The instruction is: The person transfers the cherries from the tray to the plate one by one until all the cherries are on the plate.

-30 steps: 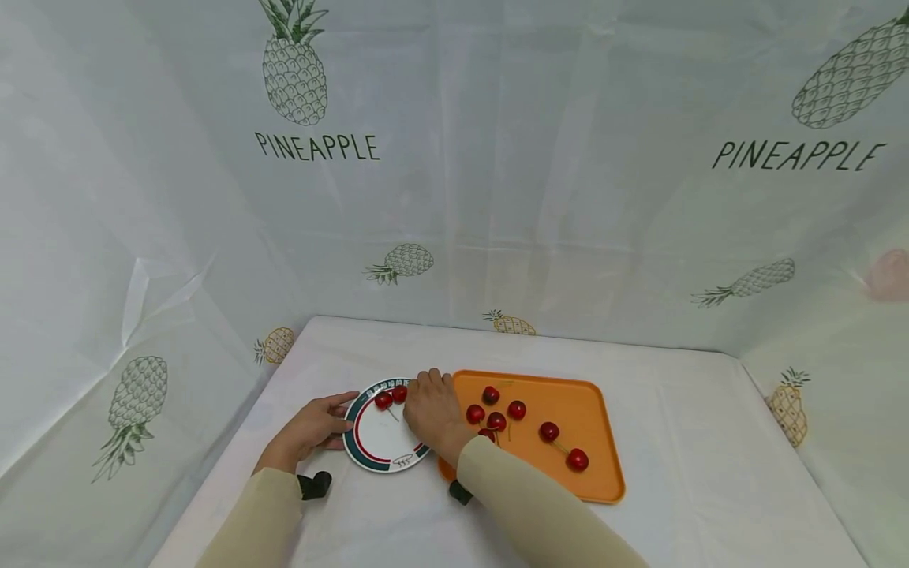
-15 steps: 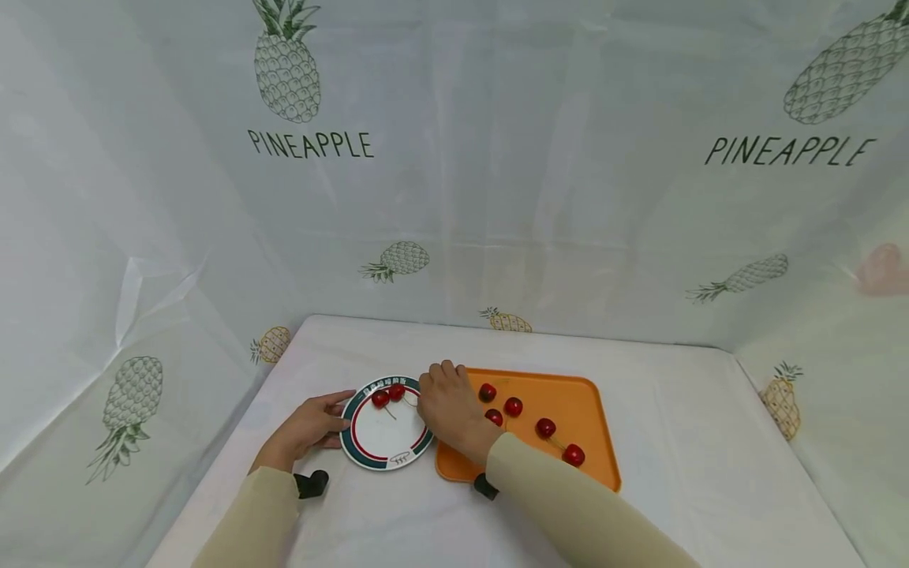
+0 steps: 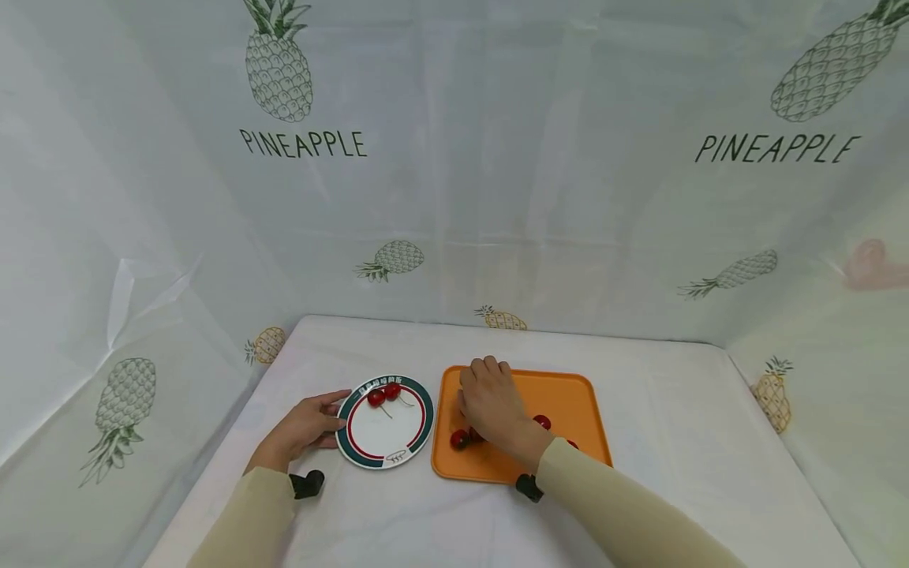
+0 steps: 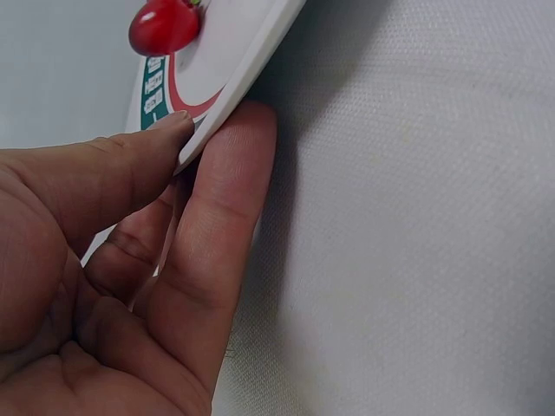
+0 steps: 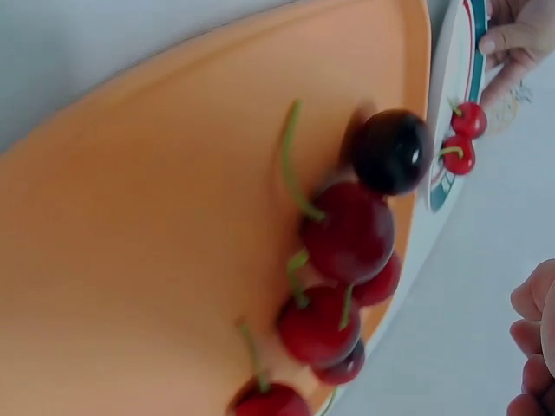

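My left hand [image 3: 305, 426] pinches the left rim of a white plate [image 3: 387, 430] with a green and red border. In the left wrist view the thumb [image 4: 130, 169] lies on top and a finger [image 4: 234, 165] underneath, the rim tilted between them. Two red cherries [image 3: 376, 397] with stems sit on the plate's far part. My right hand [image 3: 493, 398] is over an orange tray [image 3: 454, 463], fingers bent and nothing seen in them. Below it, several cherries [image 5: 347, 230] lie grouped near the tray's edge, one very dark [image 5: 392, 152]; the hand hides some in the head view.
Plate and tray lie side by side on a white-covered table [image 3: 675, 418]. Behind stands a white curtain [image 3: 454, 158] printed with pineapples. Two more cherries [image 3: 542, 422] show partly beyond the right forearm. Black wrist straps [image 3: 307, 483] stick out below both sleeves.
My right hand has moved right, from the plate's right edge to over the tray. The left hand keeps its grip on the rim; both cherries on the plate stay put.
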Demonstrator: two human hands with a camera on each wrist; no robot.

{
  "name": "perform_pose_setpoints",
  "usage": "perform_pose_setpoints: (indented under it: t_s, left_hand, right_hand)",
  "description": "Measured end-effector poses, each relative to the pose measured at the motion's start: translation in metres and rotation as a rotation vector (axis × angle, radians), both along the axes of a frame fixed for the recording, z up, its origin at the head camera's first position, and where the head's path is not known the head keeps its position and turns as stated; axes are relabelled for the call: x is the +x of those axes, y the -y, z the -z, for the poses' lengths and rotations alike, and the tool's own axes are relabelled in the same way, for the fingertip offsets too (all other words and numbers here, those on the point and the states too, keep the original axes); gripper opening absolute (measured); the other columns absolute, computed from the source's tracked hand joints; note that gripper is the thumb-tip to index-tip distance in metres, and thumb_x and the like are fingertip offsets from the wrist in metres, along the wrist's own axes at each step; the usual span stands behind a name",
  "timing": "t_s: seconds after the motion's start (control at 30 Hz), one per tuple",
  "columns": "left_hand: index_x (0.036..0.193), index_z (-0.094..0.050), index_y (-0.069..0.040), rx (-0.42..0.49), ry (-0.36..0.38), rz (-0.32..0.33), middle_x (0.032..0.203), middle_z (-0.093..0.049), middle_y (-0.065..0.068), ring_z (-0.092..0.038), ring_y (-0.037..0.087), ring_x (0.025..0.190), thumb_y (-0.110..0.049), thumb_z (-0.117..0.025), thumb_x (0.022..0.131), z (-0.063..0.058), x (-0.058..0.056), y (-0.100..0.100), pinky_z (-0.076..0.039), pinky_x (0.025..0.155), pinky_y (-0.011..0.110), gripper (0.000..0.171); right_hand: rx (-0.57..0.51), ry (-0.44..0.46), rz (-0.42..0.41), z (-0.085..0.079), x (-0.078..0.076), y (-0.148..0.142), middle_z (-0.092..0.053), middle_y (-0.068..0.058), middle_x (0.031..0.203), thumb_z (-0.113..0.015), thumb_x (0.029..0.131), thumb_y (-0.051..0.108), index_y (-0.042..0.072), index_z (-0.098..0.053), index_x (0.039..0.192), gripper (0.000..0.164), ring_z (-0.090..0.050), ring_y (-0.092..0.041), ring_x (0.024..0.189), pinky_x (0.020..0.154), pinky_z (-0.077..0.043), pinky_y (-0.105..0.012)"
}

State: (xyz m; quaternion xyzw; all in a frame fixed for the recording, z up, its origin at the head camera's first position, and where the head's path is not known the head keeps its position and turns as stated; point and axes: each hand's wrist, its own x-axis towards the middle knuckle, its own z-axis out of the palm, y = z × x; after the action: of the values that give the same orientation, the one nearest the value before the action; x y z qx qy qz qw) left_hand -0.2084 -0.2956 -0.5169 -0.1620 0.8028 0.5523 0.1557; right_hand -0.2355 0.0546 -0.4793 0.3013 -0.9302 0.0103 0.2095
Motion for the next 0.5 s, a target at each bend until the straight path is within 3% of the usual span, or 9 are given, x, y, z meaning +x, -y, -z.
perform_pose_setpoints:
  t_s: [0.5]
  left_hand:
    - [0.160,-0.046,-0.013,-0.025,-0.005,0.014,0.145,-0.053,0.028,-0.068,0.022,0.091,0.002,-0.069,0.097,0.001,-0.001,0.000,-0.066,0.076,0.034,0.068]
  right_hand:
    - [-0.076,-0.092,0.043,0.020,0.021,-0.055,-0.057,-0.008,0.089,-0.082,0.091,0.028,0.006,-0.066,0.096,0.028,-0.049,-0.028,0.085,0.073,-0.040,-0.037]
